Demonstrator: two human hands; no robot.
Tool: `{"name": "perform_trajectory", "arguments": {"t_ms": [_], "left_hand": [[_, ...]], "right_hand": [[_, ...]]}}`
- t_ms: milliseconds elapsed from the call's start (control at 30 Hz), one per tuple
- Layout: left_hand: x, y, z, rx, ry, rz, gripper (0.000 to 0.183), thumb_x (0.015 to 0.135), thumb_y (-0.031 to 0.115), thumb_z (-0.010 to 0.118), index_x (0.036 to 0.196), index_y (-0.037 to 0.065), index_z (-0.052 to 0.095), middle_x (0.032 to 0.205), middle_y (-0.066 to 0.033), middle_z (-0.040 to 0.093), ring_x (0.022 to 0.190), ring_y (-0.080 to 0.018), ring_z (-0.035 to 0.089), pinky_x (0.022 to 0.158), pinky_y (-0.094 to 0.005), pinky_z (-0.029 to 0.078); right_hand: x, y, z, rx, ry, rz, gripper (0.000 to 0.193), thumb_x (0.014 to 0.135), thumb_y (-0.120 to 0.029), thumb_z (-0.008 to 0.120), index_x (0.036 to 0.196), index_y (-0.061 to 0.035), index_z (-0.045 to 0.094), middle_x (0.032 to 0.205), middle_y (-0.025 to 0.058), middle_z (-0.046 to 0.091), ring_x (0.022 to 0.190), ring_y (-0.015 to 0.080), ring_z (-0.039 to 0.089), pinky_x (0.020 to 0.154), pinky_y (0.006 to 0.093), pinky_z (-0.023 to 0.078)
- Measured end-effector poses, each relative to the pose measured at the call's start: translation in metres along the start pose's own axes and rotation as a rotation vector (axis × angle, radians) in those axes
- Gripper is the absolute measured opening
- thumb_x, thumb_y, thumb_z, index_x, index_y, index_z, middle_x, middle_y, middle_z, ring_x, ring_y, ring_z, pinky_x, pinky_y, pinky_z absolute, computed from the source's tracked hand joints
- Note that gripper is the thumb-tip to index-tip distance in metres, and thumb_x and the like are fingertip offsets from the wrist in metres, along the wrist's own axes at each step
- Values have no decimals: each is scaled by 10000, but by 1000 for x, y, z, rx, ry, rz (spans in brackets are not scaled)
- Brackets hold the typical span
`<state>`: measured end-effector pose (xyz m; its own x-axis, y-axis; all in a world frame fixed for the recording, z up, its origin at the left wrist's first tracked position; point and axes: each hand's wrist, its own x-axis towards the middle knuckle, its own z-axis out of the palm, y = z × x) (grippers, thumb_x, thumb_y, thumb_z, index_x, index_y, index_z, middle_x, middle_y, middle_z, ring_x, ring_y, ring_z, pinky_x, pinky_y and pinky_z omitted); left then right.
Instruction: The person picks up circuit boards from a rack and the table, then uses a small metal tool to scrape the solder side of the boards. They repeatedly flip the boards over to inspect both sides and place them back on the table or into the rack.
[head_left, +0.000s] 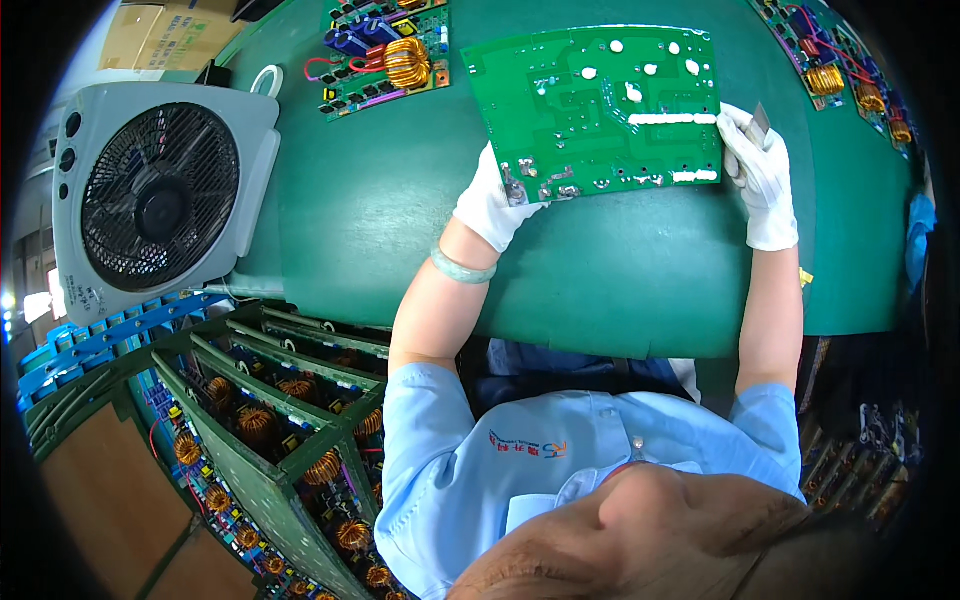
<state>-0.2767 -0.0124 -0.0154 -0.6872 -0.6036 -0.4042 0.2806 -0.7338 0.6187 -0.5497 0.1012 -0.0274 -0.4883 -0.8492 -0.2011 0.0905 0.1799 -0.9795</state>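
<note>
A large green circuit board [575, 125] is held up over the table with its solder side showing. White blobs and a long white strip of what looks like sealant lie on that side, with grey solder patches at its lower left. My left hand [490, 203], in a white glove, grips the lower left corner; part of its fingers is hidden behind the board. In my gloved right hand [762, 180] is a small flat metal blade [760, 124], pointing up and away. The fingertips of that hand touch the board's right edge at the end of the white strip.
Another circuit board [385, 62] with a copper coil lies at the far left of the green table [360, 220]. More boards [835, 75] sit far right. A grey box fan [160, 195] stands at left. Green racks [270, 440] full of boards fill the lower left.
</note>
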Motion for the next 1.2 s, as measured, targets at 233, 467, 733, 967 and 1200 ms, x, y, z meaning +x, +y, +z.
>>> {"name": "perform_trajectory", "arguments": {"t_ms": [233, 467, 733, 967, 1200], "left_hand": [[3, -2, -16, -171, -129, -46, 443, 1050, 321, 317, 1348, 65, 521, 1272, -143, 623, 1119, -285, 642, 909, -442, 567], [20, -12, -22, -185, -103, -60, 445, 1050, 315, 316, 1355, 56, 512, 1277, -152, 620, 1106, -282, 651, 901, -430, 575], [20, -12, -27, -162, -196, -75, 454, 1048, 347, 363, 1395, 79, 480, 1357, -154, 558, 1194, -315, 585, 976, -478, 514], [15, -9, -24, -105, -152, -46, 457, 1047, 349, 368, 1395, 73, 475, 1356, -154, 556, 1189, -312, 586, 970, -473, 517], [17, -9, -24, -54, -134, -24, 460, 1046, 350, 373, 1394, 67, 470, 1355, -155, 554, 1185, -310, 587, 964, -468, 521]], "right_hand": [[-1, -3, -1, 1, -3, -10, 379, 877, -267, 738, 1149, -8, 692, 602, -75, 480, 472, 9, 345, 443, 214, 185], [2, 4, -7, 3, -31, -35, 354, 883, -260, 727, 1132, -11, 697, 594, -64, 483, 469, 17, 353, 444, 220, 190], [-2, 1, -10, -12, -53, -40, 282, 877, -212, 728, 1097, -37, 708, 631, -70, 500, 496, 21, 369, 456, 224, 202], [-12, -13, -6, 65, -148, -81, 164, 873, -147, 717, 1005, -50, 704, 767, -58, 555, 562, 24, 403, 485, 213, 261], [-15, -18, -6, 69, -225, -75, 153, 890, -186, 702, 962, -51, 694, 751, -39, 569, 587, 45, 423, 516, 222, 313]]}}
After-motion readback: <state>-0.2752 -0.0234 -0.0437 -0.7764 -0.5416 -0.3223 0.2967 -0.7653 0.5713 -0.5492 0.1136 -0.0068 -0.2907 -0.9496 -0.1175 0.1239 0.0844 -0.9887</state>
